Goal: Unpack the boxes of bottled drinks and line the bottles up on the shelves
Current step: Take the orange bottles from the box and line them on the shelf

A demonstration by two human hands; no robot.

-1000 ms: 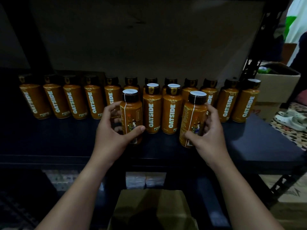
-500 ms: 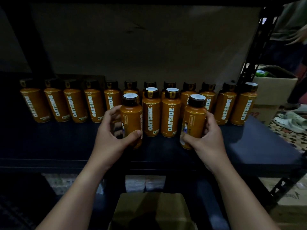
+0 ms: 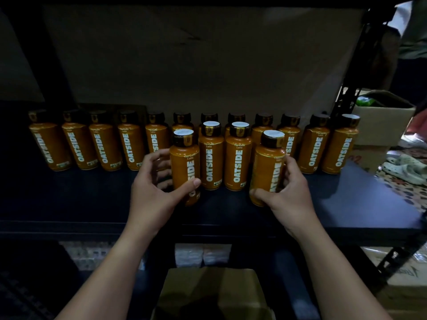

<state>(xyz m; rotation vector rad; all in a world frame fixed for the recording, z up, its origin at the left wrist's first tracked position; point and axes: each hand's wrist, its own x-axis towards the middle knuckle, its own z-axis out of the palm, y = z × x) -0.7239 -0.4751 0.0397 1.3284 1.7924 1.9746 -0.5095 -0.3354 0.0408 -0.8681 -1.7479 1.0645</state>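
Several orange OATSIDE bottles with dark caps stand in a back row (image 3: 104,148) on the dark shelf (image 3: 346,204). Two more bottles (image 3: 223,158) stand side by side in front of that row. My left hand (image 3: 157,192) grips an upright bottle (image 3: 184,162) just left of that pair, thumb across its front label. My right hand (image 3: 286,195) grips another upright bottle (image 3: 268,162) to the right of the pair. Both held bottles stand on the shelf with the OATSIDE lettering facing me.
An open cardboard box (image 3: 212,294) sits below the shelf's front edge. A brown board (image 3: 196,61) backs the shelf. To the right stand a black rack post (image 3: 355,72), another cardboard box (image 3: 381,121) and sandals (image 3: 406,167) on a patterned floor. A person stands at top right.
Both hands have turned their bottles, so the OATSIDE lettering now faces front instead of the side labels. The bottles stay at about the same spots on the shelf.
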